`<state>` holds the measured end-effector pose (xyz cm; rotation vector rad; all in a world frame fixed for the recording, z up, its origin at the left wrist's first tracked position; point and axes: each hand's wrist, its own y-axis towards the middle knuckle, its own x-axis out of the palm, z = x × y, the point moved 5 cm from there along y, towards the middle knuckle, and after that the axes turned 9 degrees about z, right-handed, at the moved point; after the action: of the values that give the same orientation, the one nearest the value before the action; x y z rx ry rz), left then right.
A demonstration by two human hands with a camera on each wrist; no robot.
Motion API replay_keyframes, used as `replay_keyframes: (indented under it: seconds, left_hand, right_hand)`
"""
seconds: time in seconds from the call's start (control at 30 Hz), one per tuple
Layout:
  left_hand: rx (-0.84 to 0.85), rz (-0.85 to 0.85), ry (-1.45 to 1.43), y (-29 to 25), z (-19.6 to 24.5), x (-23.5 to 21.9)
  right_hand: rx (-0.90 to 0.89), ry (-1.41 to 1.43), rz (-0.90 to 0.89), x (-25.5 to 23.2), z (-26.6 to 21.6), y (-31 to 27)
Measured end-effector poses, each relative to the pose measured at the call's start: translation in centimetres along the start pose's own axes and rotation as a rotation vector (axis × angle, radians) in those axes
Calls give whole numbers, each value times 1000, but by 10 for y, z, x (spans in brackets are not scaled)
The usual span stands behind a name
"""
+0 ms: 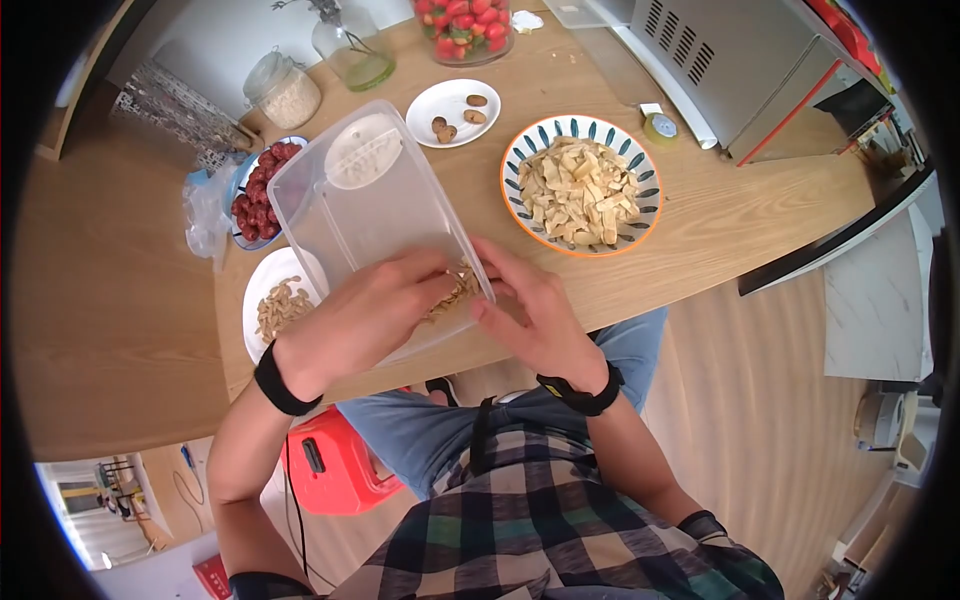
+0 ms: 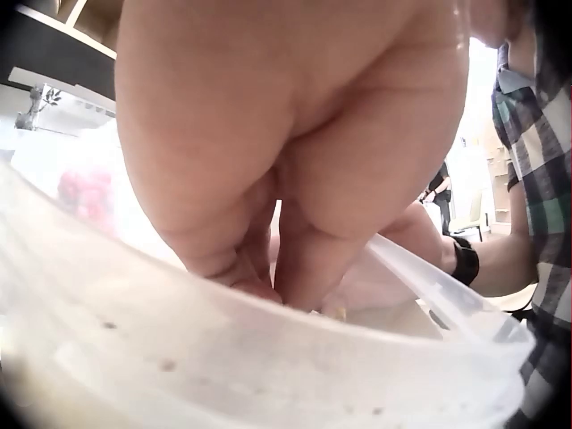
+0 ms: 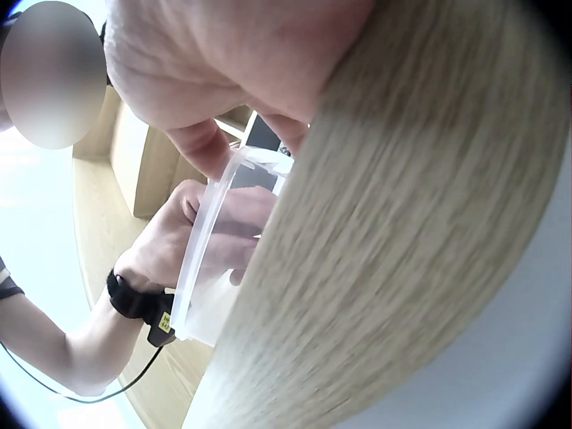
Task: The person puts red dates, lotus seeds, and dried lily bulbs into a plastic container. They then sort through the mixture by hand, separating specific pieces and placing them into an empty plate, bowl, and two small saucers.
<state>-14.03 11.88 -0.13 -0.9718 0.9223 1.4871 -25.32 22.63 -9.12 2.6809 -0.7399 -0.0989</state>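
In the head view a clear plastic bin (image 1: 350, 225) lies tilted at the table's near edge. My left hand (image 1: 365, 310) reaches into it over the near side, fingers curled down at a small heap of tan elongated pieces (image 1: 463, 290) in the near right corner. Its thumb and fingertips come together low behind the bin wall in the left wrist view, partly hidden. With thumb and fingers on either side of the rim, my right hand (image 1: 535, 310) grips that corner. Left of the bin, similar tan pieces (image 1: 283, 310) lie on a white plate (image 1: 257, 275).
Beyond the bin stand a small white plate (image 1: 425, 100) with several brown pieces, a patterned plate (image 1: 652, 215) of pale strips, and a jar of red fruit (image 1: 465, 30). A bowl of dark red balls (image 1: 262, 190) sits left; a microwave (image 1: 720, 70) stands right, near a tape roll (image 1: 660, 127).
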Motion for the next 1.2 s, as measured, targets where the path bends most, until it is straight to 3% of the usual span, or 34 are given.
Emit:
replay_keyframes:
  seconds: [0.07, 0.17, 0.4, 0.5, 0.57, 0.67, 0.9, 0.97, 1.0, 1.07, 1.1, 1.2]
  left_hand:
    - [4, -80, -66, 6, 0, 8]
    - [128, 58, -61, 11, 0, 17]
    - [165, -26, 126, 9, 4, 9]
    - [33, -176, 98, 7, -2, 7]
    - [-17, 6, -23, 8, -4, -5]
    - [-130, 54, -27, 14, 2, -19]
    - [-131, 127, -128, 22, -14, -4]
    - [-197, -73, -57, 25, -13, 6]
    - [-199, -70, -51, 25, -15, 8]
    - [-44, -128, 44, 23, -12, 20]
    - [-44, -132, 48, 23, -13, 22]
    - [79, -29, 20, 22, -7, 19]
  right_hand:
    - [7, 7, -5, -1, -1, 1]
    - [13, 24, 13, 0, -2, 1]
    - [27, 22, 3, -1, -1, 0]
    - [25, -6, -22, -1, 0, 0]
    - [-10, -23, -6, -1, 0, -1]
    - [8, -18, -17, 0, -2, 0]
    - [24, 17, -13, 0, -3, 1]
    - [9, 27, 1, 0, -1, 0]
    - [4, 30, -1, 0, -1, 0]
    - [16, 38, -5, -1, 0, -1]
    - [14, 43, -1, -1, 0, -1]
    - [9, 15, -7, -1, 1, 0]
